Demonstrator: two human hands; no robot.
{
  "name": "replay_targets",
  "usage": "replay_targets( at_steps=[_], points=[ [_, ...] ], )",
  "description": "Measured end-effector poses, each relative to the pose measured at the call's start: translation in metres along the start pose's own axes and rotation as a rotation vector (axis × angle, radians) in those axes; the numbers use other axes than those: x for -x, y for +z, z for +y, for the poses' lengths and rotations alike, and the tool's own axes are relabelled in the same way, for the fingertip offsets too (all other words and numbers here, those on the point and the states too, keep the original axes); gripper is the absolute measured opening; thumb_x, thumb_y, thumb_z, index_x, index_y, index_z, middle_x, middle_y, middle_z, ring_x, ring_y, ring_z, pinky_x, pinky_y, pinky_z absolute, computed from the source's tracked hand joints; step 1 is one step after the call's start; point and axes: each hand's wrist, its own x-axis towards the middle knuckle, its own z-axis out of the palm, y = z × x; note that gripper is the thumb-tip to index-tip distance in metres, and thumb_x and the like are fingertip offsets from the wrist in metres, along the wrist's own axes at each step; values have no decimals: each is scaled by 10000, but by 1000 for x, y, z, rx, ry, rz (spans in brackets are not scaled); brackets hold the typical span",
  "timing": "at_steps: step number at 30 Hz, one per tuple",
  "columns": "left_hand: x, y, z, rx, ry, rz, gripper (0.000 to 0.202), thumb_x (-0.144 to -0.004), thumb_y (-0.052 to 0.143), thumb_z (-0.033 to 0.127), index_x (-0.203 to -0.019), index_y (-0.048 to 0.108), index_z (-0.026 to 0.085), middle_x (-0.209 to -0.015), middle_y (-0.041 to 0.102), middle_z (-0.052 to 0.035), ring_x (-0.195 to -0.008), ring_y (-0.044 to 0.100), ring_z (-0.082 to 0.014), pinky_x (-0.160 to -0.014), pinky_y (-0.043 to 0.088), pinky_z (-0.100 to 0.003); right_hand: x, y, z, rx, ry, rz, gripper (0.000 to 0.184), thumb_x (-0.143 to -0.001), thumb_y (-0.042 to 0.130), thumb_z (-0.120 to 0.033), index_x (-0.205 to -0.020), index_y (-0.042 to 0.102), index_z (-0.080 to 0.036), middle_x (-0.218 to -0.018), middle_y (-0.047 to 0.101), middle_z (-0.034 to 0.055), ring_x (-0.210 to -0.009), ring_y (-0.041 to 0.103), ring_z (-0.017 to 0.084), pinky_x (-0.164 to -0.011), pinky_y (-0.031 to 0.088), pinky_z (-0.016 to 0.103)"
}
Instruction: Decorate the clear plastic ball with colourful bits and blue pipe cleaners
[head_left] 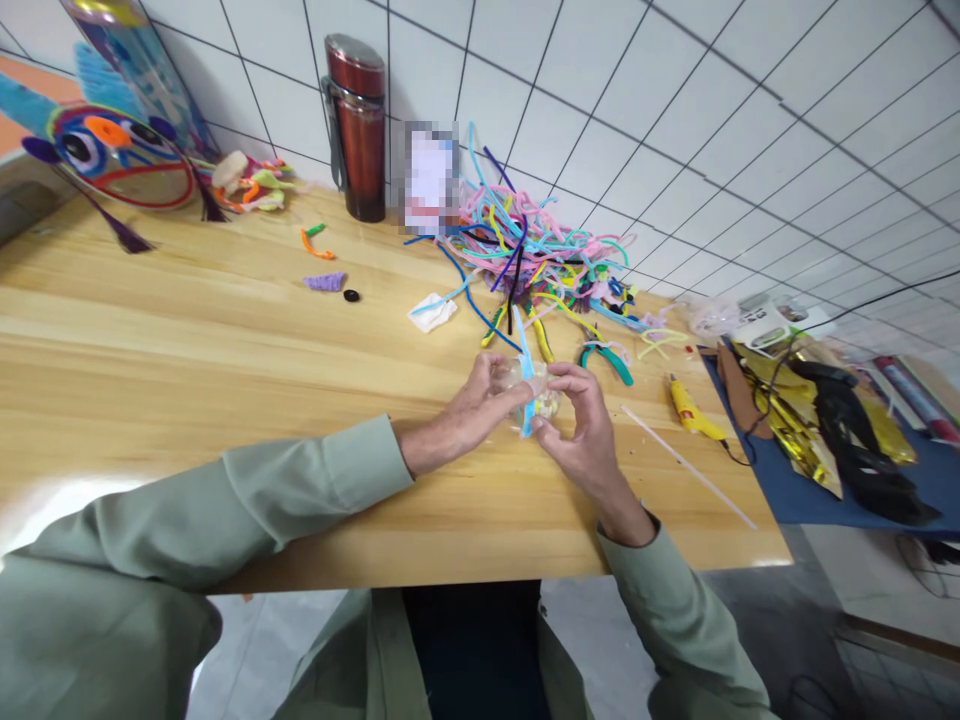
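Both hands meet over the wooden table point(187, 350) near its front edge. My left hand point(472, 405) and my right hand point(581, 420) are closed around a small clear plastic piece point(541, 400) with yellowish bits inside. A light blue pipe cleaner point(525, 385) runs across that piece between my fingers. Just beyond my hands lie yellow-handled pliers point(538, 340) and green-handled pliers point(607, 358).
A heap of coloured pipe cleaners point(525, 250) lies behind the hands, next to a red thermos point(361, 125). A yellow glue gun point(690, 408) and a thin white stick point(686, 465) lie to the right. Gold foil and black material point(825, 430) cover a blue mat. A colourful craft figure point(112, 150) stands far left.
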Motion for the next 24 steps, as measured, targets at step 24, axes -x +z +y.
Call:
replay_targets(
  at_steps=[24],
  points=[
    [-1,-6,-19,-101,186,-62,672,-914,795,461,-1386,364,254,-1554,466,-164,-1474,502,-311,-1246,441,-548,4,-1,-3,177,-167,25,571,-836,728,-170,-1365,616,-353,-1363,614,110,-1289,622,347,-1094,526,611]
  ],
)
